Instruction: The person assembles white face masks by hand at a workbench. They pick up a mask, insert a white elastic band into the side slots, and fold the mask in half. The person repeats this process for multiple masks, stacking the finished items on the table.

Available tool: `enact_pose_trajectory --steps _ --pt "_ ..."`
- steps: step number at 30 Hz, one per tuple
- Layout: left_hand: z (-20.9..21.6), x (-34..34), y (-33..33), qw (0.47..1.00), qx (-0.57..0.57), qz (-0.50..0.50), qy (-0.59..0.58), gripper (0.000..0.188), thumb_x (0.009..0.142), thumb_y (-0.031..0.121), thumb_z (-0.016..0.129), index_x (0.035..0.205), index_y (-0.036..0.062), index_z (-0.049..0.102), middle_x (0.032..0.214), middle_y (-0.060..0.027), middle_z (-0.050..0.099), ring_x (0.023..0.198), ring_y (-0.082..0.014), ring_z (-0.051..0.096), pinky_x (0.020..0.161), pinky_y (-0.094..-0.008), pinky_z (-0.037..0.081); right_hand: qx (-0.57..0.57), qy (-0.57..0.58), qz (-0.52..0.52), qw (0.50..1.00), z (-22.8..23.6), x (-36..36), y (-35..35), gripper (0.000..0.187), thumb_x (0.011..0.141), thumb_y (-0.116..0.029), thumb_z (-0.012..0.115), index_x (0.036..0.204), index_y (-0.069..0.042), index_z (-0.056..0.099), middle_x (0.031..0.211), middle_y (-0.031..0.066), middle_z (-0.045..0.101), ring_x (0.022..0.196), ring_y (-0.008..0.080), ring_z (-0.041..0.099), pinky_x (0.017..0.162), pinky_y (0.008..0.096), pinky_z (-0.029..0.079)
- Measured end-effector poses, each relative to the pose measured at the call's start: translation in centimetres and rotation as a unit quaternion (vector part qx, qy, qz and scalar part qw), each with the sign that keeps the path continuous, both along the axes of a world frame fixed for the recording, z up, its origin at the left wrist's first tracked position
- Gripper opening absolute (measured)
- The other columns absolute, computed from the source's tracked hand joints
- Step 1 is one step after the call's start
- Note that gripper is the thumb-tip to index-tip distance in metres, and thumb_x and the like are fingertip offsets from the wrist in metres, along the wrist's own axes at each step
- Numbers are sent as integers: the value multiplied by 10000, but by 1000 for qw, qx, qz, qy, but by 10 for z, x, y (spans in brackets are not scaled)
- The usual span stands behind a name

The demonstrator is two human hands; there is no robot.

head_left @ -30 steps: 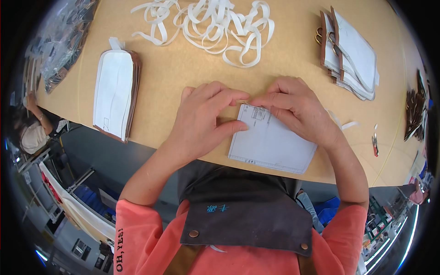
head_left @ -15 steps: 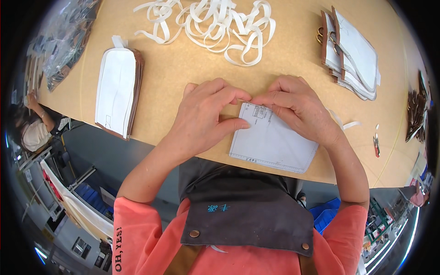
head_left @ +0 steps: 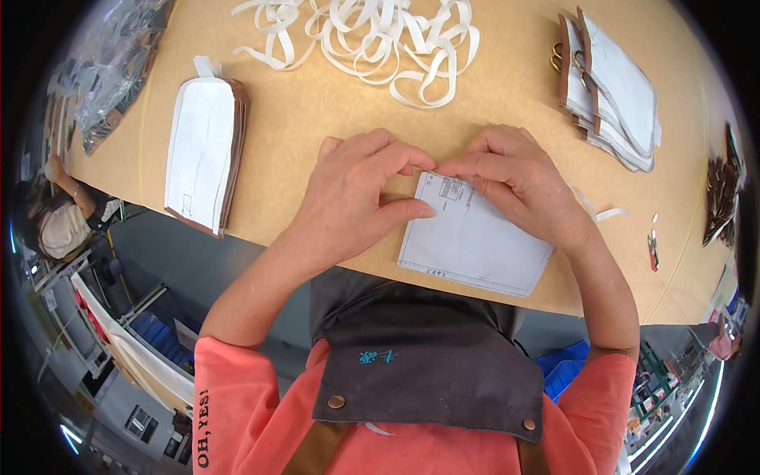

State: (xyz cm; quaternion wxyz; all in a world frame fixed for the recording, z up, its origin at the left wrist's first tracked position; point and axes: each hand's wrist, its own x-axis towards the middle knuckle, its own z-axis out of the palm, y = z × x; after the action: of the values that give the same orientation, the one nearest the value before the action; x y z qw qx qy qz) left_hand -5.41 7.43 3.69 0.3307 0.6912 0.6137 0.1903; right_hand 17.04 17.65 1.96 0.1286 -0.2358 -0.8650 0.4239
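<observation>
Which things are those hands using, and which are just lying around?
Seems in use:
white printed sheet, touched by left hand and right hand

Seems just lying about:
white ribbon tangle
white-and-brown stack
small red tool

Left hand (head_left: 360, 188): index fingertip at far left corner of white printed sheet (head_left: 471, 245), thumb across its left edge. Right hand (head_left: 518, 188): fingers bent over its far edge. Bare forearms (head_left: 265, 286): angled towards it.

Tan table (head_left: 317, 103), white ribbon tangle (head_left: 380, 24), printed white sheet (head_left: 475, 237), two brown-edged stacks (head_left: 202, 150), red tool (head_left: 654, 255)
</observation>
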Motion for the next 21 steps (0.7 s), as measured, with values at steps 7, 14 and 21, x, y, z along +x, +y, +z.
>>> enact_pose_trajectory --steps 7,14,21 --pt "-1 0 0 1000 -3 2 -16 356 748 244 827 1061 160 679 912 6 613 867 -164 598 804 -310 368 0 -3 2 1000 1 1 -1 223 864 -54 659 1051 -141 741 854 22 601 857 234 585 818 368 440" --pt "1 -2 1 999 8 -28 17 343 760 272 818 1054 171 673 898 1 600 866 -170 601 804 -328 356 -1 -6 -1 1000 1 2 -1 212 876 -54 643 1047 -135 737 875 37 616 879 245 588 832 372 435" --pt "1 -3 2 998 7 -44 46 355 769 287 810 1070 176 658 899 -1 596 853 -171 606 794 -330 351 -1 -27 -10 1000 6 14 -3 199 866 -30 632 1035 -89 719 896 60 628 901 277 591 824 389 446"
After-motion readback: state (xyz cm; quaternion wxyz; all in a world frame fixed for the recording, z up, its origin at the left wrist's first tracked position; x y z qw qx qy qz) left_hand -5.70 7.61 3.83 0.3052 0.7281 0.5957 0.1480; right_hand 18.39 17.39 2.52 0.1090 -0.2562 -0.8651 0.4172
